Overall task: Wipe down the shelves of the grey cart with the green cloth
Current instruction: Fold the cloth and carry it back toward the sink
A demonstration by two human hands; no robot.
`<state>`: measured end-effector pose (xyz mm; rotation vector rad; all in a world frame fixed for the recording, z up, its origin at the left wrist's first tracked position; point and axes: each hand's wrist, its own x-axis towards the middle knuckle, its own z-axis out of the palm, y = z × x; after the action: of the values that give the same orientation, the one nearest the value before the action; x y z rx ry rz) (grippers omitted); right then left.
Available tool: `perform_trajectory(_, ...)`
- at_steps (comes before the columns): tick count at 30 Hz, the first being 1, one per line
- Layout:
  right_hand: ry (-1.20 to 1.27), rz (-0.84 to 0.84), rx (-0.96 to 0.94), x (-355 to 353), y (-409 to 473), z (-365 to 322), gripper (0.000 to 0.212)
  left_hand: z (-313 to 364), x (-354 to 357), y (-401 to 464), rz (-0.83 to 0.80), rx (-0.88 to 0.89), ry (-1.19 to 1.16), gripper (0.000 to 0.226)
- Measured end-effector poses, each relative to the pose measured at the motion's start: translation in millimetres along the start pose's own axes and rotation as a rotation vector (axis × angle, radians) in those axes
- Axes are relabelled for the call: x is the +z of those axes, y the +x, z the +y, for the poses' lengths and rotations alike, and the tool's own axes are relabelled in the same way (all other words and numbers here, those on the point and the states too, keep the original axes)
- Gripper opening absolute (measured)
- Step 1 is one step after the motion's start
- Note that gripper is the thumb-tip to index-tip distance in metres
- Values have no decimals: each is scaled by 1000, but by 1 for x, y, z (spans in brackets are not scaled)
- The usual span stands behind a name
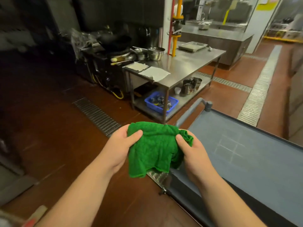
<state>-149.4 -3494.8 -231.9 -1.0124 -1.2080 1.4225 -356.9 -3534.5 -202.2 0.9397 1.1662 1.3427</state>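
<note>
While both hands grip it, green cloth [155, 148] hangs between left hand [121, 145] and right hand [191, 154]; grey cart [246, 145] just right.

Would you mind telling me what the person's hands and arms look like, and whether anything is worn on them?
Both forearms are bare right to the bottom edge of the picture: no sleeves show. The left hand and the right hand are without gloves, and no ring, watch or wristband shows on the parts in view. The thumbnails are short and unpainted.

cloth [155, 149] green | cart [242, 145] grey | basket [161, 103] blue
</note>
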Motion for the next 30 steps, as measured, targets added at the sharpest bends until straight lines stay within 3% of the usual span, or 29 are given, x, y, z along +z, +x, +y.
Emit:
perform_trajectory(3, -55, -29, 8, 70, 30, 17, 33, 19, -60, 15, 84, -4, -21, 24)
perform_trajectory(7, -253, 167, -62, 141, 53, 27, 30, 33, -113, 43, 222, 17, -24, 20)
perform_trajectory(11, -411, -63, -298, 188, 57, 23, 20, 36, -136, 77, 210, 21, -27, 19)
perform_trajectory(16, -659, -157, -302, 202, 99, 31, 66, 31, -143, 123, 18, -42, -151, 28)
perform_trajectory(19, -642, -120, -196, 201, 142, 34, 64, 28, -139, 158, -108, -79, -142, 34)
perform_trajectory(26, -472, -137, -156, 187, 264, 38, 45, 33, -142, 283, -106, 1, 135, 42)
perform_trajectory(30, -354, -136, -127, 173, 350, 30, 49, 37, -153, 357, -166, -12, 236, 52)
